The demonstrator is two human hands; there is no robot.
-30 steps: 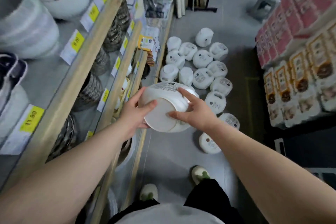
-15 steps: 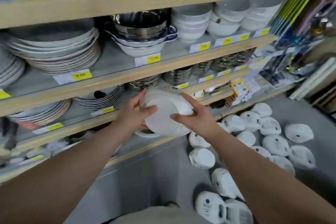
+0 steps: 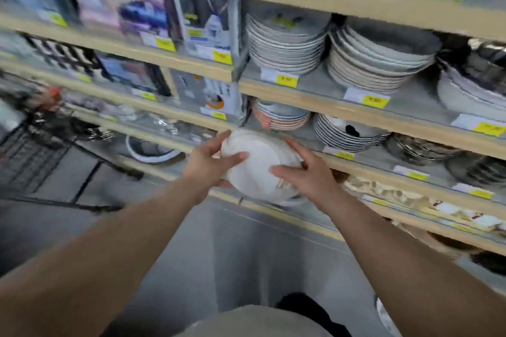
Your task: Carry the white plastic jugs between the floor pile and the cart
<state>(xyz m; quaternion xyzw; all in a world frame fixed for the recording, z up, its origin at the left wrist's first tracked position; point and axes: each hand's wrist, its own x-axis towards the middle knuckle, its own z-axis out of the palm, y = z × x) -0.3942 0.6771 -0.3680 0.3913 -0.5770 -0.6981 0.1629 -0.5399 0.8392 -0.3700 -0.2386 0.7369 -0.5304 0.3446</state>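
Both hands hold one white bowl (image 3: 256, 169) between them, in front of a low shelf edge (image 3: 383, 169). The left hand (image 3: 209, 163) is on the left side of the bowl: its thumb lies across the pale underside, and the fingers reach up around the rim at the top. The right hand (image 3: 306, 172) is on the right side, with the thumb pressed on the underside and the index finger stretched along the upper rim. The fingers of both hands are spread wide and only lightly bent, so the bowl is clamped between the two palms. The hands do not touch each other; the bowl is between them. The bowl is tilted, its bottom turned to the person, and it seems to be a small stack, but the blur does not let me say for sure.

Just behind the bowl, on the shelf, stands a short pile of pinkish plates (image 3: 282, 119), and beside it a pile of striped plates (image 3: 347, 133). One shelf higher are two tall stacks of white plates (image 3: 287, 44). Yellow price tags (image 3: 375, 101) sit along the shelf edges. To the left stand boxed goods (image 3: 205, 13), and lower left a black wire basket (image 3: 30, 156) on the grey floor (image 3: 246, 254).
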